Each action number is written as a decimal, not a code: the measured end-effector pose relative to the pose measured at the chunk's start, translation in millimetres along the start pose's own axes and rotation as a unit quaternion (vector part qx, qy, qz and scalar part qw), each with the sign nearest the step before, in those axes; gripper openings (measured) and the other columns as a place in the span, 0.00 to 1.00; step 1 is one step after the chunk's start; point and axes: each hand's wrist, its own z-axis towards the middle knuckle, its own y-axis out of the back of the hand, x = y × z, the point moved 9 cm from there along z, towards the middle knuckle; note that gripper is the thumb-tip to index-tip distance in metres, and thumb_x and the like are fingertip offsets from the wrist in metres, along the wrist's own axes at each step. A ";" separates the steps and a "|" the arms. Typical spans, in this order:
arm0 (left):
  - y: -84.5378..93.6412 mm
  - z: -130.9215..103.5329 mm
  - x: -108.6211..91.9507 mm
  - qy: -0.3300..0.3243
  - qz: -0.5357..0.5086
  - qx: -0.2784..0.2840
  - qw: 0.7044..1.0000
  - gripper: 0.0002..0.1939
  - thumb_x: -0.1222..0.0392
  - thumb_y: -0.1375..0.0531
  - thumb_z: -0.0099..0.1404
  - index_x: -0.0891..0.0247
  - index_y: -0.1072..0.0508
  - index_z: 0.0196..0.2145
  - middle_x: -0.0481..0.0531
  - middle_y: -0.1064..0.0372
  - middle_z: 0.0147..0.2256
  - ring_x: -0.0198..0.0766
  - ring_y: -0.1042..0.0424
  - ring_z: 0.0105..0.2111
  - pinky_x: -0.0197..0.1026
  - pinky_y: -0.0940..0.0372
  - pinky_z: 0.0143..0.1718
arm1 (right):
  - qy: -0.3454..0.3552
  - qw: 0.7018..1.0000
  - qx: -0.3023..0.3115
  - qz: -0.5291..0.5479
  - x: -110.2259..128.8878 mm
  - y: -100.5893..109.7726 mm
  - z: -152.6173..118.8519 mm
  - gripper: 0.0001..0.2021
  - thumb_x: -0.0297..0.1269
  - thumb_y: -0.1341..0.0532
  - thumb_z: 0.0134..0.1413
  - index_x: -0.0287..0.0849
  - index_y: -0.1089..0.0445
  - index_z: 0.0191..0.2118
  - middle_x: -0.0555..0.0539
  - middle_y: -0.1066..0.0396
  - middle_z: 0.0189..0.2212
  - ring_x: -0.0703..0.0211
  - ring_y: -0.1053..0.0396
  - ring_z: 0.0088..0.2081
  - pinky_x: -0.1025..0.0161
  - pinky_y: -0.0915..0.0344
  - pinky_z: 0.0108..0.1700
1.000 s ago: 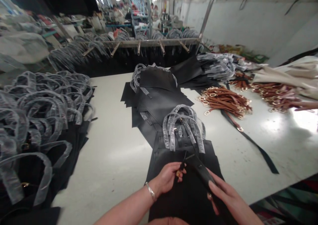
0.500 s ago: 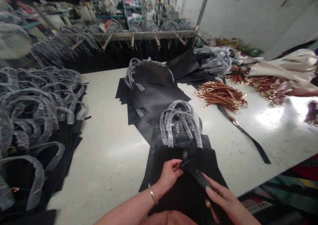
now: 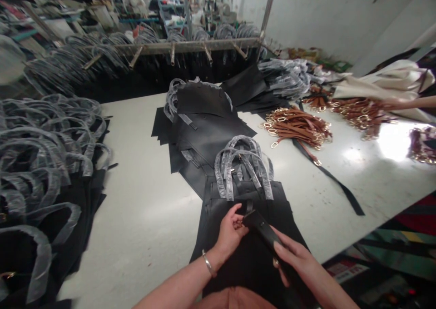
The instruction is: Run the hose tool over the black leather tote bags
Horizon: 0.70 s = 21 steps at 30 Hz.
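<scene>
My right hand [image 3: 289, 252] is wrapped round a wide black strap [image 3: 260, 225], which slants up and left over a black bag panel [image 3: 225, 245]. A small gold fitting with a brown strap [image 3: 281, 272] hangs below that hand. My left hand [image 3: 231, 231] is at the strap's upper end, its index finger raised and the other fingers curled against the end. The fingertips are partly hidden there. Just beyond lie plastic-wrapped bag handles [image 3: 243, 163] on the stacked black panels. A short black tab [image 3: 250, 205] stands close to my left fingertips.
Many wrapped handles [image 3: 37, 141] on black bags crowd the left of the white table [image 3: 136, 218]. Further black panels [image 3: 207, 132] lie ahead. Brown straps with gold clips [image 3: 299, 127] and a loose black strap [image 3: 340, 186] are right. A co-worker's arm [image 3: 412, 102] reaches in near cream material [image 3: 384, 82].
My left index finger has lifted away from the strap's end. The strap has tilted slightly in my right hand. A co-worker's arm shows more clearly at the right; the view has shifted a little.
</scene>
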 end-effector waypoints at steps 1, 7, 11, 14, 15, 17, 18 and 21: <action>-0.3 -0.2 -1.4 -0.003 0.005 -0.001 1.000 0.39 0.66 0.33 0.49 0.64 0.41 0.58 0.51 0.28 0.35 0.36 0.29 0.34 0.37 0.37 0.38 | 0.011 1.000 -0.002 -0.002 3.7 -1.3 0.2 0.40 0.56 0.40 0.52 0.44 0.48 0.66 0.54 0.32 0.22 0.68 0.37 0.15 0.69 0.45 0.18; -20.4 1.0 -9.7 -0.034 0.122 0.035 0.991 0.29 0.65 0.37 0.55 0.63 0.37 0.55 0.54 0.29 0.40 0.40 0.29 0.38 0.39 0.36 0.39 | 0.045 0.998 -0.027 -0.016 16.3 -0.9 1.8 0.39 0.55 0.39 0.51 0.43 0.45 0.65 0.55 0.34 0.22 0.68 0.39 0.15 0.68 0.44 0.19; -21.6 25.4 -28.9 -0.052 0.418 0.016 0.907 0.33 0.60 0.39 0.59 0.62 0.43 0.60 0.56 0.27 0.38 0.45 0.27 0.38 0.42 0.37 0.41 | 0.106 0.981 -0.161 0.022 36.4 42.2 -7.8 0.41 0.55 0.38 0.51 0.41 0.48 0.66 0.55 0.33 0.23 0.65 0.36 0.18 0.66 0.41 0.22; -14.4 50.3 -36.8 -0.013 0.619 0.025 0.785 0.30 0.52 0.37 0.59 0.65 0.39 0.56 0.61 0.26 0.37 0.51 0.27 0.40 0.45 0.38 0.41 | 0.111 0.959 -0.253 0.059 31.1 84.9 -28.6 0.41 0.55 0.37 0.50 0.42 0.48 0.66 0.54 0.32 0.22 0.64 0.35 0.18 0.66 0.41 0.21; -12.1 56.4 -39.0 -0.007 0.660 0.033 0.750 0.27 0.50 0.38 0.60 0.65 0.36 0.53 0.63 0.26 0.38 0.52 0.27 0.41 0.44 0.37 0.41 | 0.103 0.955 -0.270 0.069 24.2 96.3 -36.0 0.41 0.54 0.36 0.50 0.43 0.47 0.66 0.54 0.32 0.22 0.64 0.35 0.18 0.66 0.40 0.21; -6.1 63.6 -44.0 -0.008 0.712 0.038 0.701 0.21 0.48 0.40 0.63 0.64 0.32 0.48 0.63 0.26 0.40 0.51 0.26 0.42 0.43 0.37 0.40 | 0.081 0.948 -0.296 0.080 5.3 113.4 -50.4 0.41 0.54 0.36 0.50 0.45 0.47 0.66 0.54 0.31 0.22 0.63 0.35 0.18 0.67 0.40 0.21; -0.8 65.0 -47.2 -0.008 0.728 0.031 0.685 0.19 0.47 0.42 0.64 0.64 0.31 0.46 0.62 0.26 0.39 0.51 0.26 0.41 0.43 0.37 0.39 | 0.071 0.946 -0.304 0.083 -5.1 118.8 -56.7 0.40 0.53 0.36 0.50 0.46 0.48 0.66 0.54 0.31 0.22 0.64 0.35 0.18 0.67 0.40 0.21; 25.2 63.1 -59.6 -0.001 0.752 -0.022 0.659 0.18 0.45 0.45 0.65 0.63 0.30 0.43 0.61 0.25 0.36 0.51 0.26 0.39 0.42 0.36 0.36 | 0.043 0.946 -0.309 0.084 -34.9 123.9 -69.7 0.40 0.53 0.36 0.51 0.46 0.49 0.67 0.55 0.31 0.22 0.65 0.36 0.18 0.67 0.41 0.21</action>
